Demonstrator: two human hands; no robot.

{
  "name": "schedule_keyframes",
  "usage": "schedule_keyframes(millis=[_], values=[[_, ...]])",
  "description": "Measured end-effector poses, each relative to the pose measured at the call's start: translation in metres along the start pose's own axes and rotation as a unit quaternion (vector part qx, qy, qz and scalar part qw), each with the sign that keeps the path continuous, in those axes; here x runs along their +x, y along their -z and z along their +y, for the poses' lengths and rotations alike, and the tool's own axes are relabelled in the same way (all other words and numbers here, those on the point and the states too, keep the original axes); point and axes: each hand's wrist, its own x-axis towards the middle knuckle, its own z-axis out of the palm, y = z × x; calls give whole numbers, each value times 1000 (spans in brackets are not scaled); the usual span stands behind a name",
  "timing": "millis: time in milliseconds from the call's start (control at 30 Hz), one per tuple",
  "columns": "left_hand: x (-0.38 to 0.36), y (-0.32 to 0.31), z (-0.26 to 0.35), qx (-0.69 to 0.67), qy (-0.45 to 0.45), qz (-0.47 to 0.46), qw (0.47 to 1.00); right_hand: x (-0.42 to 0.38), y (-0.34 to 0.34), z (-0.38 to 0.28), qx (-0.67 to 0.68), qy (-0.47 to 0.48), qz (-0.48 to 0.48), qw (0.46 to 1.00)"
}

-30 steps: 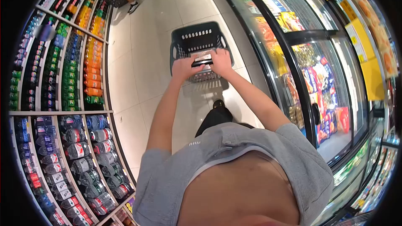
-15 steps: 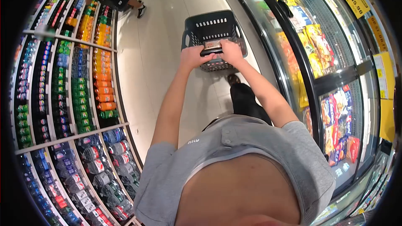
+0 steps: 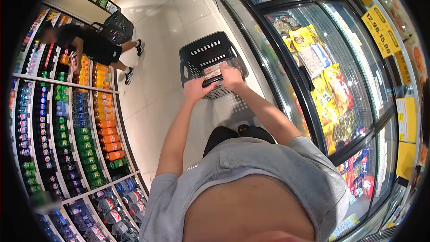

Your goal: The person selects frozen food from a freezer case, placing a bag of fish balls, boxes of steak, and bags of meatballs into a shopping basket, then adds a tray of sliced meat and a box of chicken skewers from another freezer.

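A dark grey shopping basket (image 3: 188, 50) with slotted walls is in front of me, low over the floor. My left hand (image 3: 196, 90) is wrapped round the left part of its black handle (image 3: 212, 80). Round the right part of the same handle my right hand (image 3: 232, 77) is closed. Just past the handle, inside the basket, lies a flat pack (image 3: 215, 69) with a pale and reddish surface; its kind is too small to tell.
Shelves of drink bottles (image 3: 107, 130) line the left side. A person (image 3: 96, 47) in dark clothes reaches toward them, beside another dark basket (image 3: 118, 27). Along the right runs a glass-topped freezer (image 3: 286, 89) with yellow bags (image 3: 309, 36). Pale tiled floor (image 3: 156, 80) lies between.
I have moved forward along the aisle with the basket, both hands staying on its handle. The freezer and shelves have shifted down in view, and more of the person ahead shows.
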Motion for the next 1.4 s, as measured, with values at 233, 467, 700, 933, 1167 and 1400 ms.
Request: schedule_keyframes(millis=[233, 467, 700, 933, 1167, 1400], values=[[92, 9, -40, -7, -1, -15, 1000, 103, -11, 24, 4, 49, 99, 994], [179, 2, -87, -45, -27, -7, 999, 201, -17, 39, -27, 1, 83, 996], [272, 10, -132, -97, -76, 17, 992, 300, -12, 50, -41, -29, 53, 997], [354, 20, -182, -370, -71, 70, 924, 390, -11, 63, -26, -5, 74, 997], [355, -80, -353, -513, 338, 182, 768, 472, -12, 76, 1, 9, 91, 996], [22, -127, -418, -92, 545, -377, 743, 560, 33, 71, 41, -38, -273, 960]])
